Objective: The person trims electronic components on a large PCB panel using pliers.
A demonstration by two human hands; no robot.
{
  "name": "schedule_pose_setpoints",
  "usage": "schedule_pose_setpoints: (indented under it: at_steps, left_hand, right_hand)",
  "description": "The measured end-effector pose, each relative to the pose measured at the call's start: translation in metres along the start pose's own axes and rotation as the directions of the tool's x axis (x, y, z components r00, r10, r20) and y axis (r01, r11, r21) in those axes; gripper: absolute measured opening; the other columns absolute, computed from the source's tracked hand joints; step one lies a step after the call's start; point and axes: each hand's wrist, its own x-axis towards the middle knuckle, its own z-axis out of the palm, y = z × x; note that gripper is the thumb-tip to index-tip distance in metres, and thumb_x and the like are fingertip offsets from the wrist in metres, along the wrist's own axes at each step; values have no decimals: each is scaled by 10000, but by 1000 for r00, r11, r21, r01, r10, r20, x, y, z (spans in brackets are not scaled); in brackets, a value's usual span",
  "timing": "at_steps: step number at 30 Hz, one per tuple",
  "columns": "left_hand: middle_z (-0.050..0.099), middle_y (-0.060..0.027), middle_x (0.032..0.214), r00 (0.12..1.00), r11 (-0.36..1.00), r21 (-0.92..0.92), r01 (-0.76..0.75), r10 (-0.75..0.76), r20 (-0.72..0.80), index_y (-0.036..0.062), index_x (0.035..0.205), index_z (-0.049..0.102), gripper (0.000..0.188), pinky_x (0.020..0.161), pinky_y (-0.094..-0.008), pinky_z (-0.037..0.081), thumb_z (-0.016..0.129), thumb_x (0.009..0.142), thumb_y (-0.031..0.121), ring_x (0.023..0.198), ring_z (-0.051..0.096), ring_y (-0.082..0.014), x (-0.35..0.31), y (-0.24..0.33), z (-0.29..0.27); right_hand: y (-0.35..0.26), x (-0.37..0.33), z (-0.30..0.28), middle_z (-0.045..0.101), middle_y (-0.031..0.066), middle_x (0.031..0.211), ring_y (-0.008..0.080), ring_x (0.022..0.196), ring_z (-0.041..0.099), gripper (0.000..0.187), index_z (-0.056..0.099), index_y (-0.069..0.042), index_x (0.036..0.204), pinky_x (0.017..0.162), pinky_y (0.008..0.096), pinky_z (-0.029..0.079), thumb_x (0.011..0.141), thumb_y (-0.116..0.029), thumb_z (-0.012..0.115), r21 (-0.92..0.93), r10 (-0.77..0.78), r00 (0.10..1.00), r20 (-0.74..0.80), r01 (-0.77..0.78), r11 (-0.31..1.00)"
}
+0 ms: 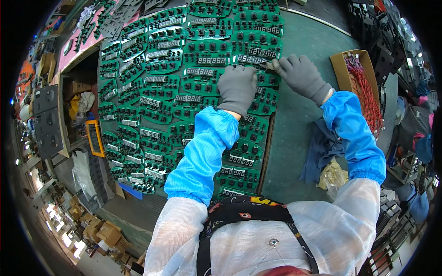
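The left hand (pixel 237 89), in a grey glove, is positioned over the rows of green circuit boards (pixel 159 102), fingers curled downward; whether it grips a board edge cannot be told. The right hand (pixel 301 77), gloved likewise, has thumb and fingers drawn together at the right end of the worked circuit board (pixel 252 60); a small item shows at its fingertips, but its kind and whether it is grasped cannot be told. The worked circuit board lies in the right-hand column, display facing up, just beyond the left fingertips. The boards cover the left part of the green bench (pixel 290 152). To the right stands an open cardboard box (pixel 339 69) containing red wires (pixel 361 85); nearer the person lie a blue cloth (pixel 315 152) and a yellowish plastic bag (pixel 332 177).
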Motion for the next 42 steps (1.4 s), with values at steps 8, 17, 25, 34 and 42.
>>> schedule_pose_setpoints:
  at_steps: [8, 17, 25, 34, 42]
  left_hand:
    - [652, 7, 803, 1000, 1000, 22, 13, -14, 21, 221, 857, 703, 78, 641, -374, 511, 664, 805, 265, 787, 595, -236, 2, 3, 1]
    - [653, 7, 810, 999, 999, 49, 22, -24, 47, 217, 855, 705, 81, 642, -370, 510, 662, 805, 264, 797, 596, -234, -1, 1, -1]
    - [653, 5, 806, 999, 999, 47, 17, -19, 26, 221, 858, 704, 82, 648, -368, 514, 661, 810, 271, 798, 596, -231, 1, 3, 0]
    - [651, 7, 803, 1000, 999, 40, 7, -7, 7, 220, 863, 706, 86, 651, -366, 516, 659, 811, 270, 800, 595, -232, 1, -3, -2]
    - [649, 9, 812, 998, 1000, 27, 15, -17, 67, 222, 868, 704, 90, 653, -381, 517, 651, 814, 272, 812, 595, -238, 3, 1, 1]
  right_hand:
    - [37, -1, 13, 585, 57, 993, 243, 907, 589, 448, 564, -134, 1215, 688, 368, 504, 771, -157, 617, 324, 378, 926, -10, -354, 877]
    - [20, 3, -20, 556, 46, 975, 246, 994, 535, 495, 574, -149, 1219, 814, 373, 426, 730, -141, 646, 334, 124, 988, 92, -148, 931]
    - [5, 6, -10, 560, 44, 995, 240, 942, 533, 516, 568, -109, 1228, 797, 377, 431, 720, -147, 643, 250, 135, 986, 101, -157, 956]
    - [5, 11, 0, 575, 54, 970, 257, 872, 577, 451, 581, -119, 1207, 706, 378, 494, 758, -125, 630, 311, 189, 979, 79, -205, 928]
    - [93, 24, -37, 594, 120, 1060, 346, 914, 592, 460, 590, -98, 1181, 770, 408, 502, 725, -71, 647, 477, 411, 907, -93, -322, 818]
